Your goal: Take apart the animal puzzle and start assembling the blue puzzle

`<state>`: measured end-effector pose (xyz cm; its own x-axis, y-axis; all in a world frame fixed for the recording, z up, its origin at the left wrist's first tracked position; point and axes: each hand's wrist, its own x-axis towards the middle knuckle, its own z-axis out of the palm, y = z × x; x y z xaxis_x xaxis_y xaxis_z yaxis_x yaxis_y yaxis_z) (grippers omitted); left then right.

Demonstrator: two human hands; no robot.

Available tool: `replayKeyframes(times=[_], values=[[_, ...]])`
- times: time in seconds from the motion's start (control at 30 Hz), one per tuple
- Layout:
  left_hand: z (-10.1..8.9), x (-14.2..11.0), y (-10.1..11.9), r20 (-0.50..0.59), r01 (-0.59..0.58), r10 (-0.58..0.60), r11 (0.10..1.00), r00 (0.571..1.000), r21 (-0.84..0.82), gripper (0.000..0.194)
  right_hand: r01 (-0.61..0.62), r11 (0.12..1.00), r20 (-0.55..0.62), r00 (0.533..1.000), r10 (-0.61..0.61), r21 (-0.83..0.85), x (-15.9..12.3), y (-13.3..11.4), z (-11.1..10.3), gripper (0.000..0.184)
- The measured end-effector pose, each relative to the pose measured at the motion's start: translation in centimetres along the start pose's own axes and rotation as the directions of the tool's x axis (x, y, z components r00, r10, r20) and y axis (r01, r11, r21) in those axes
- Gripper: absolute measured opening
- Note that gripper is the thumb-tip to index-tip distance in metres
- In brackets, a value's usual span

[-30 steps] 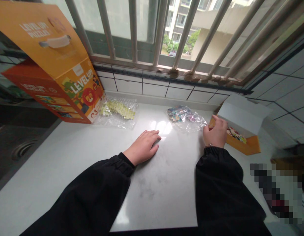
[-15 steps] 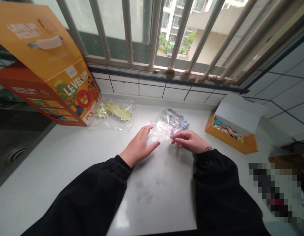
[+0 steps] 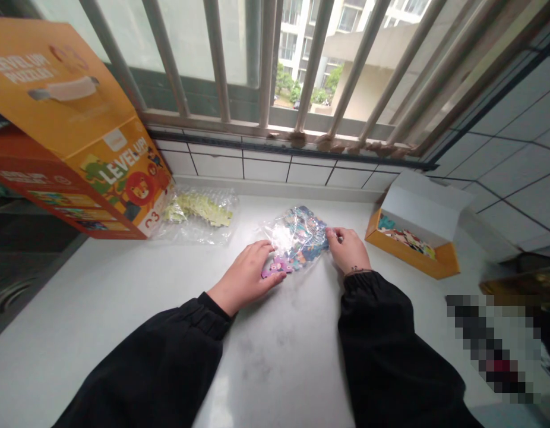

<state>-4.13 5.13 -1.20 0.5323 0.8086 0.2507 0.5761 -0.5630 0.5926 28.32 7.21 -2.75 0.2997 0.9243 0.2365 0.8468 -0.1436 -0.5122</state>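
Note:
A clear plastic bag of puzzle pieces (image 3: 302, 235) lies flat on the white counter, its blue, teal and pink pieces showing through. My right hand (image 3: 348, 248) pinches the right edge of this bag between thumb and fingers. At the bag's lower left, my left hand (image 3: 248, 274) rests with thumb and fingers apart, around the pink pieces and touching the plastic. A second clear bag with yellow-green pieces (image 3: 201, 213) lies to the left, beyond my left hand. An open orange box with a white lid (image 3: 413, 249) holds loose pieces on the right.
A tall orange puzzle box (image 3: 123, 178) with its flap raised stands at the back left. Behind the counter (image 3: 284, 362) run a tiled wall (image 3: 266, 169) and a barred window. A dark recess lies past the counter's left edge. A blurred-out object (image 3: 489, 351) lies at the right.
The bag has spread toward me, and pink pieces now show near my left hand. My right hand has moved from the bag's near edge to its right edge. The view has shifted slightly.

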Motion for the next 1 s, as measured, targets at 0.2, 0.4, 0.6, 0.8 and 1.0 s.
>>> replayKeyframes(times=[0.2, 0.4, 0.6, 0.8, 1.0], values=[[0.4, -0.2, -0.6, 0.075, -0.058, 0.053, 0.996, 0.996, 0.071, 0.096, -0.008, 0.960, -0.029, 0.999, 0.017, 0.281, -0.5, -1.5, -0.1, 0.053], [0.5, -0.2, -0.5, 0.106, -0.097, 0.085, 0.988, 0.991, 0.117, 0.106, 0.066, 0.850, -0.169, 0.985, 0.028, 0.523, -1.3, -3.7, -0.6, 0.053], [0.6, -0.1, -0.4, 0.123, -0.085, 0.066, 0.984, 0.990, 0.154, 0.113, 0.371, 0.834, -0.415, 0.889, -0.193, 0.408, -2.1, -6.0, -2.5, 0.034], [0.7, -0.1, -0.1, 0.143, -0.070, 0.048, 0.986, 0.989, 0.152, 0.117, 0.391, 0.807, -0.505, 0.852, -0.136, 0.443, -2.4, -7.1, -3.9, 0.028], [0.4, 0.2, 0.6, 0.193, -0.028, -0.006, 0.984, 0.981, 0.178, 0.118, 0.437, 0.742, -0.574, 0.814, -0.086, 0.509, -2.0, -7.9, -4.4, 0.024]])
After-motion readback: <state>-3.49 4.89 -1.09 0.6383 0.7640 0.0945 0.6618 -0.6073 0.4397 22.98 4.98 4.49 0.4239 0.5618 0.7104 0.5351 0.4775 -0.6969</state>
